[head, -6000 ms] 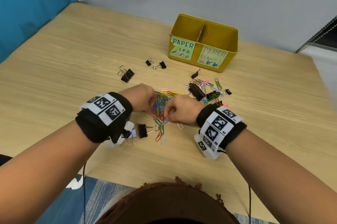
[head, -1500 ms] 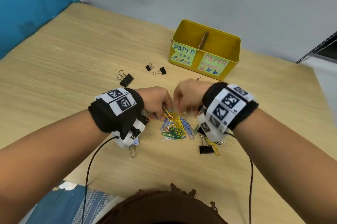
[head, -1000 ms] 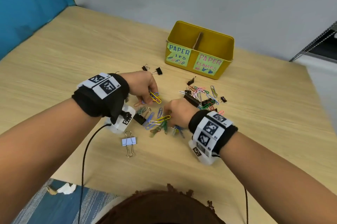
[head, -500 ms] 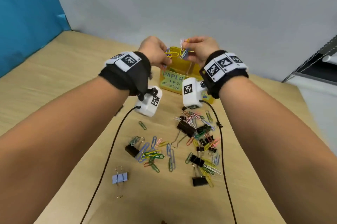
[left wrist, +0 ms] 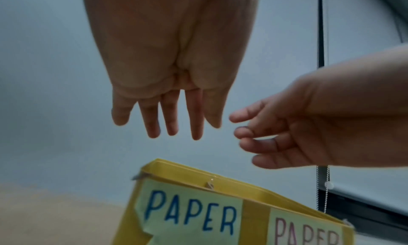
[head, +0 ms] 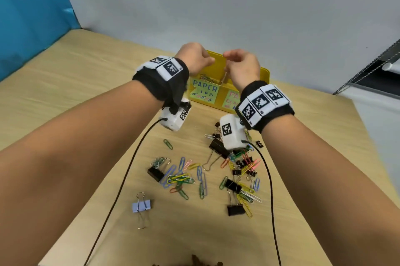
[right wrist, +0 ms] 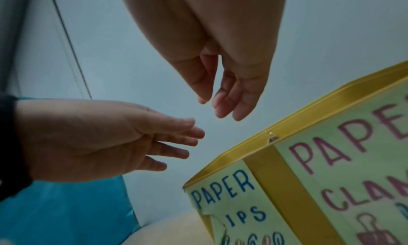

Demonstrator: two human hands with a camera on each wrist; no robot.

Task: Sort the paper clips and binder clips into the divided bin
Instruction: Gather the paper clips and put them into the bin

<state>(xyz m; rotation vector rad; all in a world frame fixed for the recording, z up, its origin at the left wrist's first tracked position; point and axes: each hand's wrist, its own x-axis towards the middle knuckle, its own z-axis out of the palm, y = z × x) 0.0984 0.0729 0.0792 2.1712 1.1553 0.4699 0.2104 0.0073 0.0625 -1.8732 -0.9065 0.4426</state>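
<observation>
A person's left hand [head: 195,58] and right hand [head: 243,66] hover side by side above the yellow divided bin [head: 265,75] near the far edge of the light wooden table [head: 65,92], fingers loosely spread and holding nothing; a few paper clips [head: 205,77] lie in the bin's left compartment, while coloured paper clips [head: 179,179] and black binder clips [head: 232,185] sit scattered mid-table, a lilac binder clip [head: 141,205] apart toward the near edge
</observation>
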